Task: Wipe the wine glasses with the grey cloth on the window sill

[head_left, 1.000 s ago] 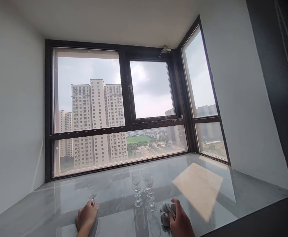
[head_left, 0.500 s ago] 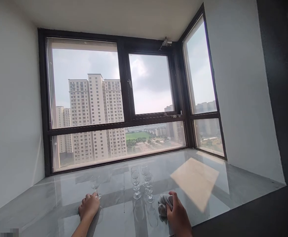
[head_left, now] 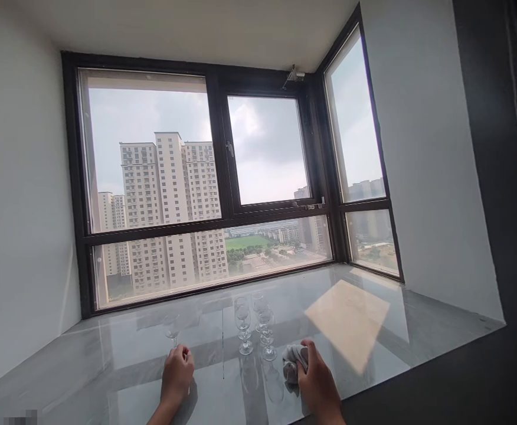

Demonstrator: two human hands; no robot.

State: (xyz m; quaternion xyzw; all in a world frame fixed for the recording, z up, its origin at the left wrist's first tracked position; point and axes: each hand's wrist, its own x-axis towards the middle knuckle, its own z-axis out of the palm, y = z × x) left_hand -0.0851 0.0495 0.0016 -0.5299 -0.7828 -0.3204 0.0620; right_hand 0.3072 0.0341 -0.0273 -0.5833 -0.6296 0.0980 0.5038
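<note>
My left hand (head_left: 177, 370) hovers low over the glossy sill with its fingers curled in, and nothing shows between them. Just beyond it stands a clear stemmed glass (head_left: 172, 328), whose foot is hidden behind the hand. My right hand (head_left: 319, 378) grips a crumpled grey-white cloth (head_left: 293, 365) on the sill, thumb and fingers closed round it. Between the hands is a small group of clear stemmed glasses, upright and close together; a front-left glass (head_left: 243, 316) and a front-right glass (head_left: 267, 330) are plainest, and others overlap behind.
The shiny grey stone sill (head_left: 214, 392) has a dark seam line (head_left: 223, 354) and a bright sunlit patch (head_left: 351, 324) on the right. Dark-framed windows (head_left: 216, 147) rise behind it, with white walls (head_left: 19, 206) at both sides. The sill's front edge (head_left: 422, 369) slants along the lower right.
My left hand has shifted right from beside the lone glass's foot, and its fingers are more curled. That glass stays in place. My right hand and the cloth have hardly moved.
</note>
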